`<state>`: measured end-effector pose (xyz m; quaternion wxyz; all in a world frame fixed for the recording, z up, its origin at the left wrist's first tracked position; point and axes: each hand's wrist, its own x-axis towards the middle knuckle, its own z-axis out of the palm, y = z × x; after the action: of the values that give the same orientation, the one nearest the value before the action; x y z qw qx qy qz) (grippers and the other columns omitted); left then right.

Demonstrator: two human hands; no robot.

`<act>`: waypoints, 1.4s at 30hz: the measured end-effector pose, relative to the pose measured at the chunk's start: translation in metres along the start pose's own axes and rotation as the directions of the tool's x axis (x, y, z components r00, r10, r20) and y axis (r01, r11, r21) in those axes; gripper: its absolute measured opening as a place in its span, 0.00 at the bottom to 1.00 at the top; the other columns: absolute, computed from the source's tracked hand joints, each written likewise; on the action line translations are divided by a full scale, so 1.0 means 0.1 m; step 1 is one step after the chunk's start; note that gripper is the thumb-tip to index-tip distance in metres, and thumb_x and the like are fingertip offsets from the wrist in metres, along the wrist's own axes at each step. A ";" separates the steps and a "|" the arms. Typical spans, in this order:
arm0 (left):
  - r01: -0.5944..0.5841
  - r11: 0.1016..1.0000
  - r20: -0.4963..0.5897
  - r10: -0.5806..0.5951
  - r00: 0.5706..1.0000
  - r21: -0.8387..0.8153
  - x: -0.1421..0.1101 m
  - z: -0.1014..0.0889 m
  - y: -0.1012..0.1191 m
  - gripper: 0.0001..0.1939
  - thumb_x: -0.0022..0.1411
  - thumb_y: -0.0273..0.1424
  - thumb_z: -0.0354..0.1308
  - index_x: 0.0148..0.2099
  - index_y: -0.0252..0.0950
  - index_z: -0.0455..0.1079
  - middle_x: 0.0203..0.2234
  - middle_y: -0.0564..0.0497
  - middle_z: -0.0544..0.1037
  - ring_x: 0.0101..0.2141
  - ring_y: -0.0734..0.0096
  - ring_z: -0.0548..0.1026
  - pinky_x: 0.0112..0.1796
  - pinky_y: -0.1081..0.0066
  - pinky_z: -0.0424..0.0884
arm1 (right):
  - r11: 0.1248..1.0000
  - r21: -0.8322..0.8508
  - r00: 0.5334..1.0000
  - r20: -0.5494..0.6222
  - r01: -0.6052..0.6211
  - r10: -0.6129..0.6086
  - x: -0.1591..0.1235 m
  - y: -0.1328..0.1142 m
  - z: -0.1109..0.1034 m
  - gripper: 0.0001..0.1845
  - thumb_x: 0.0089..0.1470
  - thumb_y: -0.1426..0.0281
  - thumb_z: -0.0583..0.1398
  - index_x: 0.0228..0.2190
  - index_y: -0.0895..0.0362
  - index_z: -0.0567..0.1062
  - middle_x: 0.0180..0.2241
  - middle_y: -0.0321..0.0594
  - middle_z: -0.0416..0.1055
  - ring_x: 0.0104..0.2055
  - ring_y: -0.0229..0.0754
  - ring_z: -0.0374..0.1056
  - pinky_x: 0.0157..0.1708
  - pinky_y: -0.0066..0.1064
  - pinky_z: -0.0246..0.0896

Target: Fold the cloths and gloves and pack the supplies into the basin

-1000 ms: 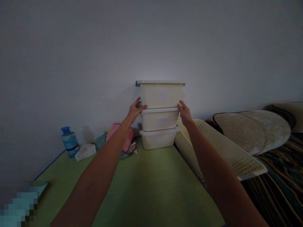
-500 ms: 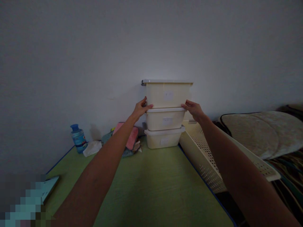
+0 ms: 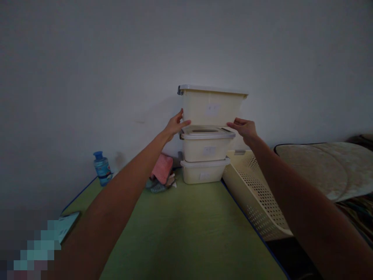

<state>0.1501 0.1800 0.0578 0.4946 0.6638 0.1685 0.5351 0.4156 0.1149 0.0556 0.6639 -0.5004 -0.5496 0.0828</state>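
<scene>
Between my hands is a lidded cream storage box, gripped low at its two sides and raised off the stack, slightly tilted. My left hand is closed on its left lower corner, thumb on the front. At the right lower corner, my right hand pinches the box with thumb and fingers. Below it a second lidded box rests on a third box, which stands on the green table. Small labels mark the fronts of all three.
A perforated cream basket stands against the table's right edge, near a folded padded quilt. Pink and grey cloths lie left of the stack. A blue bottle is at the back left corner, with a wall behind.
The top box has risen off the second box with both my hands holding it, and has shifted a little right. The second box's lid now shows beneath it.
</scene>
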 end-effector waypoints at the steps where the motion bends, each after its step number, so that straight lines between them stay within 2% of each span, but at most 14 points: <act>1: -0.025 0.999 0.004 0.025 1.000 0.027 -0.01 -0.02 0.07 0.38 0.47 0.25 0.65 0.60 0.39 0.56 0.55 0.47 0.64 0.56 0.58 0.60 0.54 0.57 0.55 | 1.000 0.012 1.000 0.004 0.020 -0.020 0.00 -0.06 0.01 0.11 0.33 0.67 0.68 0.22 0.59 0.74 0.25 0.38 0.73 0.37 0.45 0.68 0.33 0.33 0.65; 5: -0.073 0.991 -0.004 0.074 0.997 0.113 -0.13 -0.15 0.36 0.37 0.46 0.27 0.66 0.58 0.41 0.58 0.54 0.47 0.66 0.56 0.54 0.59 0.53 0.50 0.54 | 0.981 0.138 0.989 0.025 0.140 -0.145 -0.06 -0.34 0.09 0.12 0.33 0.70 0.67 0.26 0.60 0.77 0.29 0.38 0.75 0.35 0.42 0.69 0.40 0.38 0.65; 9: -0.147 0.979 -0.003 0.149 0.989 0.142 -0.27 -0.32 0.62 0.35 0.47 0.29 0.66 0.57 0.40 0.59 0.50 0.47 0.69 0.54 0.53 0.62 0.51 0.49 0.57 | 0.940 0.244 0.964 0.054 0.240 -0.260 -0.18 -0.67 0.19 0.13 0.35 0.72 0.67 0.29 0.60 0.77 0.33 0.38 0.76 0.37 0.42 0.70 0.44 0.43 0.64; 15: -0.270 0.948 -0.145 0.295 0.944 0.171 -0.56 -0.61 0.83 0.35 0.55 0.37 0.59 0.62 0.41 0.49 0.53 0.47 0.63 0.57 0.49 0.56 0.50 0.49 0.58 | 0.900 0.361 0.953 0.080 0.244 -0.291 -0.46 -1.06 0.31 0.14 0.35 0.73 0.68 0.30 0.56 0.77 0.36 0.39 0.76 0.40 0.46 0.71 0.46 0.40 0.65; 17: -0.274 0.948 -0.174 0.300 0.938 0.160 -0.77 -0.67 0.90 0.36 0.56 0.38 0.58 0.62 0.42 0.47 0.54 0.47 0.62 0.58 0.48 0.54 0.50 0.48 0.57 | 0.897 0.373 0.951 0.097 0.237 -0.292 -0.62 -1.15 0.34 0.18 0.35 0.73 0.68 0.33 0.55 0.76 0.37 0.39 0.76 0.41 0.46 0.71 0.46 0.40 0.65; 19: -0.252 0.955 -0.188 0.280 0.941 0.157 -1.05 -0.67 0.99 0.36 0.54 0.38 0.59 0.62 0.41 0.49 0.55 0.46 0.62 0.58 0.47 0.53 0.51 0.48 0.57 | 0.897 0.386 0.953 0.118 0.215 -0.279 -0.81 -1.22 0.36 0.24 0.34 0.73 0.69 0.39 0.55 0.74 0.38 0.40 0.75 0.42 0.46 0.71 0.46 0.41 0.65; 23: -0.182 0.962 -0.157 0.215 0.964 0.203 -1.76 -0.58 1.05 0.38 0.44 0.35 0.67 0.58 0.39 0.58 0.54 0.46 0.64 0.58 0.47 0.55 0.52 0.51 0.59 | 0.910 0.379 0.957 0.161 0.166 -0.241 -1.29 -1.28 0.38 0.33 0.32 0.73 0.69 0.45 0.55 0.71 0.44 0.41 0.73 0.47 0.50 0.68 0.48 0.46 0.63; 26: -0.103 0.973 -0.200 0.145 0.969 0.207 -2.28 -0.55 0.93 0.37 0.40 0.35 0.68 0.54 0.41 0.62 0.55 0.48 0.64 0.55 0.51 0.62 0.52 0.55 0.61 | 0.941 0.324 0.956 0.234 0.097 -0.179 -1.68 -1.20 0.39 0.35 0.33 0.71 0.69 0.47 0.54 0.70 0.48 0.42 0.69 0.50 0.53 0.65 0.48 0.52 0.61; 28: -0.033 0.984 -0.237 0.075 0.968 0.176 -2.57 -0.55 0.78 0.35 0.40 0.34 0.68 0.53 0.41 0.63 0.55 0.47 0.65 0.53 0.53 0.65 0.53 0.56 0.62 | 0.955 0.296 0.951 0.289 0.021 -0.110 -1.94 -1.09 0.40 0.37 0.30 0.71 0.69 0.47 0.51 0.69 0.50 0.41 0.68 0.51 0.54 0.64 0.47 0.51 0.63; 32: 0.139 0.986 -0.295 -0.107 0.950 0.088 -3.03 -0.59 0.44 0.34 0.37 0.32 0.70 0.49 0.39 0.66 0.52 0.46 0.68 0.51 0.55 0.67 0.53 0.56 0.62 | 0.961 0.224 0.919 0.389 -0.161 0.063 -2.41 -0.82 0.42 0.35 0.31 0.71 0.68 0.46 0.51 0.70 0.49 0.41 0.68 0.50 0.54 0.64 0.45 0.50 0.65; 36: 0.231 0.973 -0.306 -0.213 0.928 0.021 -3.31 -0.66 0.13 0.34 0.36 0.31 0.70 0.48 0.37 0.66 0.50 0.45 0.71 0.50 0.56 0.69 0.54 0.57 0.61 | 0.944 0.167 0.891 0.409 -0.285 0.196 -2.75 -0.59 0.46 0.33 0.30 0.71 0.68 0.44 0.52 0.71 0.47 0.42 0.69 0.49 0.53 0.65 0.44 0.50 0.66; 42: 0.259 0.966 -0.331 -0.244 0.912 0.002 -3.50 -0.82 -0.29 0.32 0.31 0.30 0.71 0.43 0.31 0.69 0.45 0.42 0.74 0.47 0.55 0.71 0.52 0.56 0.61 | 0.928 0.167 0.896 0.362 -0.333 0.256 -3.06 -0.29 0.58 0.29 0.29 0.70 0.68 0.39 0.54 0.72 0.45 0.42 0.70 0.47 0.51 0.66 0.44 0.47 0.66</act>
<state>-0.0427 -0.0315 -0.1623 0.5093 0.5495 0.3444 0.5658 0.2390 -0.0679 -0.1261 0.5930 -0.4784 -0.5585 0.3280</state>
